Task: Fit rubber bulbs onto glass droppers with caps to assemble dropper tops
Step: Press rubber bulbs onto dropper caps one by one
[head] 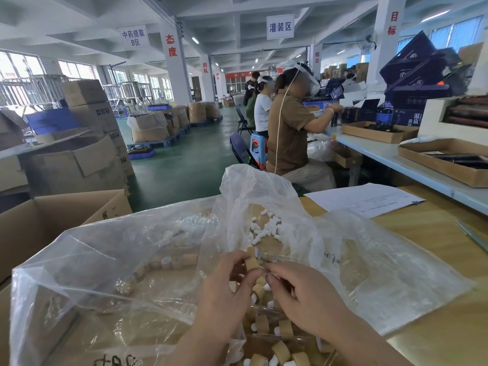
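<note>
My left hand (pixel 224 294) pinches a tan wooden-look cap (pixel 250 263) between thumb and fingers. My right hand (pixel 301 297) pinches a clear glass dropper tube (pixel 264 266) right against that cap. Loose white rubber bulbs (pixel 264 228) lie in a heap inside an open clear plastic bag (pixel 264 186) just beyond my hands. Below my hands lies a pile of several assembled dropper tops (pixel 266 326), tan caps with white bulbs. More tan caps (pixel 169 262) show through a second plastic bag (pixel 105 260) to the left.
An open cardboard box (pixel 39 223) stands at the left edge of the wooden table (pixel 435 260). A printed sheet (pixel 364 199) lies at the back right. Other seated workers (pixel 290 128) sit at a long bench beyond, with cartons and pallets across the green floor.
</note>
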The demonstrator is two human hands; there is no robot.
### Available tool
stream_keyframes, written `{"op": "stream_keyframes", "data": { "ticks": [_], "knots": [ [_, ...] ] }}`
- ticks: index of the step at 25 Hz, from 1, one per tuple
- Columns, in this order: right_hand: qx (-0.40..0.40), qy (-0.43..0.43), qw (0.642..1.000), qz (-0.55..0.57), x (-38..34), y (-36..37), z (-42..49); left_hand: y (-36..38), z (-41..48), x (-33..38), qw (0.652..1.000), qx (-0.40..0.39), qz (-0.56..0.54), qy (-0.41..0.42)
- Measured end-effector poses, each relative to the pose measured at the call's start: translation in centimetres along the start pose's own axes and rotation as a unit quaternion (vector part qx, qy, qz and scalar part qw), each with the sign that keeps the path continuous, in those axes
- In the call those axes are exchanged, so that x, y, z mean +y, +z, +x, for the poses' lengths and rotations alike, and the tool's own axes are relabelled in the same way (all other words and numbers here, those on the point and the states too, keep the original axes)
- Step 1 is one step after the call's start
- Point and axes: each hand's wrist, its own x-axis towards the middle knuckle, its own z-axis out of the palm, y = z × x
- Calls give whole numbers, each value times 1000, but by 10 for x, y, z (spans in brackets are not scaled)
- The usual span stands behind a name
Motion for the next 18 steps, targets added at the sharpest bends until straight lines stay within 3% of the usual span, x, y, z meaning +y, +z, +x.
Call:
{"op": "stream_keyframes", "data": {
  "ticks": [6,8,13,18],
  "knots": [
    [91,163,982,13,24,-13,10,-12,4,-3,999,41,24,15],
    [84,203,975,-2,35,-14,12,-12,6,-5,998,39,47,2],
    [36,215,975,-26,42,-5,11,-7,7,-17,993,-25,101,-59],
    [51,239,970,3,44,-12,13,-7,5,-21,987,-73,120,-74]
  ]
}}
